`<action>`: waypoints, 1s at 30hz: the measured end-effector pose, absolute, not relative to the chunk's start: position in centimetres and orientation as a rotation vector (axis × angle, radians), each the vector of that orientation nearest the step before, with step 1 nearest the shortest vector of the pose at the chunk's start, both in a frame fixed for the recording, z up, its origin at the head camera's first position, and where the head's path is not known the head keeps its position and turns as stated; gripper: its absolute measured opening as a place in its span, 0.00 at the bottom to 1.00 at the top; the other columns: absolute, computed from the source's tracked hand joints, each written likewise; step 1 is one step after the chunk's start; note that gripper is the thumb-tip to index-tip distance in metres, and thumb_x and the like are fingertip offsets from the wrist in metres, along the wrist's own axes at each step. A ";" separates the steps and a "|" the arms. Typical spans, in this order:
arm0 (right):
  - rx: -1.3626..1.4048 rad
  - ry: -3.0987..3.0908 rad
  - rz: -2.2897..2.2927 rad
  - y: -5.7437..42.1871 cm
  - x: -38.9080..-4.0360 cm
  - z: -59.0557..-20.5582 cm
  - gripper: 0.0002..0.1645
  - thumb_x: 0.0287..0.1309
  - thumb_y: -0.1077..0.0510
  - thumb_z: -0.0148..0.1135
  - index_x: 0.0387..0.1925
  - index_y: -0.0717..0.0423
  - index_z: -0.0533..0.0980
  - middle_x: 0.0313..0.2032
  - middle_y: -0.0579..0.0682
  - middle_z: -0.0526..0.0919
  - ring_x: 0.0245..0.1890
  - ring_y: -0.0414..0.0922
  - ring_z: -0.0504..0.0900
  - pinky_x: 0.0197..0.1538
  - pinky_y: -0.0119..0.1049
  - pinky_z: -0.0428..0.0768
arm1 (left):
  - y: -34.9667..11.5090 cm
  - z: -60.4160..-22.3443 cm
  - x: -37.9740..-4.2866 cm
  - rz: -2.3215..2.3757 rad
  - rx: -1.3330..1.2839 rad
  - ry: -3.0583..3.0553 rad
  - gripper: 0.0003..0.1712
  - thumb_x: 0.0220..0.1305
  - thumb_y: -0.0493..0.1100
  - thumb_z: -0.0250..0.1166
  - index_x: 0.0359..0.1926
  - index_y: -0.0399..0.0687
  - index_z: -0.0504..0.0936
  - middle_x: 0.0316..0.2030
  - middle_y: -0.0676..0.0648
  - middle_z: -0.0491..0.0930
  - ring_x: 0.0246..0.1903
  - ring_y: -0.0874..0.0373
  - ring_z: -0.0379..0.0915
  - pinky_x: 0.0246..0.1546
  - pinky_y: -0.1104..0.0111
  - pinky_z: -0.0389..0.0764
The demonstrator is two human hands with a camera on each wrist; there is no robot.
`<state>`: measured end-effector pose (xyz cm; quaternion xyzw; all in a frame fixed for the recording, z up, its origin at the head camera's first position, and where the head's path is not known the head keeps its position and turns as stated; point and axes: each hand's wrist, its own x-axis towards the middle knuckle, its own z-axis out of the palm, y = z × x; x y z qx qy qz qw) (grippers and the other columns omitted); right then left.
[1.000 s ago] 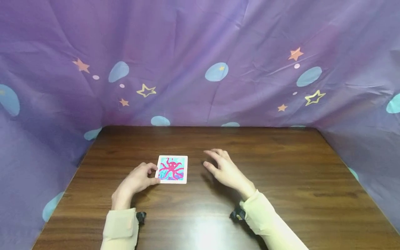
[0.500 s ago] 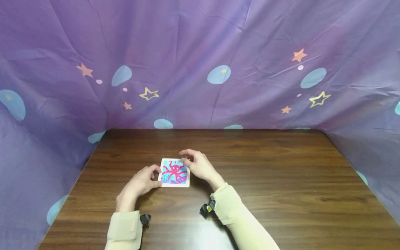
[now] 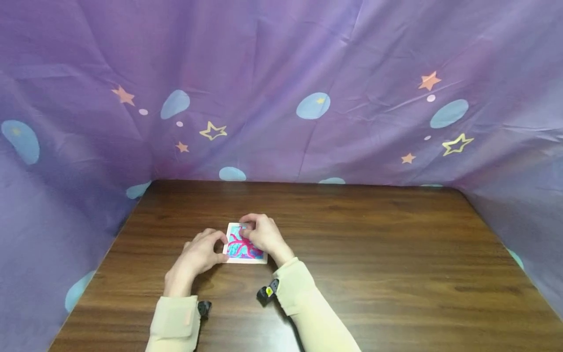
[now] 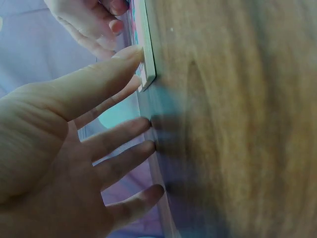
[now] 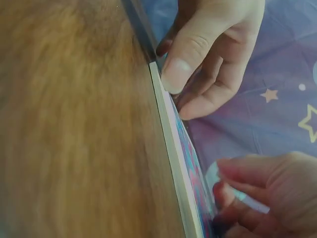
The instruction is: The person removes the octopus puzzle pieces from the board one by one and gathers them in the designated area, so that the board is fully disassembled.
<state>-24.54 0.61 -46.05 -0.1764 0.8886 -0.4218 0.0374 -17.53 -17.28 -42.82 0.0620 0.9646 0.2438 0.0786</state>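
Note:
A thin square board with a white rim and a pink octopus picture on blue lies flat on the wooden table. My left hand is at its left side, thumb and index finger touching the edge near the front corner. In the left wrist view the thumb lies on the board's rim, and the other fingers reach the tabletop, spread and fairly straight. My right hand is bent over the upper right part, covering the octopus's head. Whether its fingertips pinch anything is hidden.
The brown table extends right of the board. A purple cloth with stars and ovals hangs behind and at both sides. Small black devices sit at the wrists, one under the right sleeve.
My right hand has come in from the right, over the board's upper part, and now hides the octopus's head. The left hand keeps its place at the left edge.

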 end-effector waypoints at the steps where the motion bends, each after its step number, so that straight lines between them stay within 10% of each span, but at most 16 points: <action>1: -0.533 2.750 -1.263 0.6 -24.7 -46.1 0.16 0.52 0.58 0.69 0.46 0.51 0.83 0.22 0.40 0.77 0.25 0.38 0.74 0.31 0.34 0.72 | -17.2 -42.8 -17.6 0.735 0.198 2.890 0.18 0.54 0.43 0.74 0.44 0.48 0.79 0.54 0.41 0.74 0.57 0.40 0.67 0.50 0.39 0.67; 14: -0.458 2.926 -0.800 -0.1 -23.3 -45.7 0.20 0.53 0.49 0.70 0.50 0.44 0.81 0.42 0.47 0.81 0.41 0.48 0.80 0.37 0.46 0.77 | -16.3 -42.7 -17.2 0.735 0.265 2.892 0.19 0.52 0.43 0.75 0.44 0.46 0.79 0.49 0.43 0.77 0.52 0.42 0.71 0.49 0.42 0.72; 30: -0.549 2.933 -0.729 -0.9 -23.4 -45.0 0.15 0.55 0.51 0.68 0.46 0.44 0.81 0.43 0.48 0.78 0.42 0.49 0.80 0.39 0.47 0.79 | -17.3 -42.6 -17.1 0.737 0.232 2.892 0.23 0.49 0.42 0.77 0.46 0.48 0.78 0.51 0.43 0.76 0.54 0.43 0.71 0.51 0.45 0.73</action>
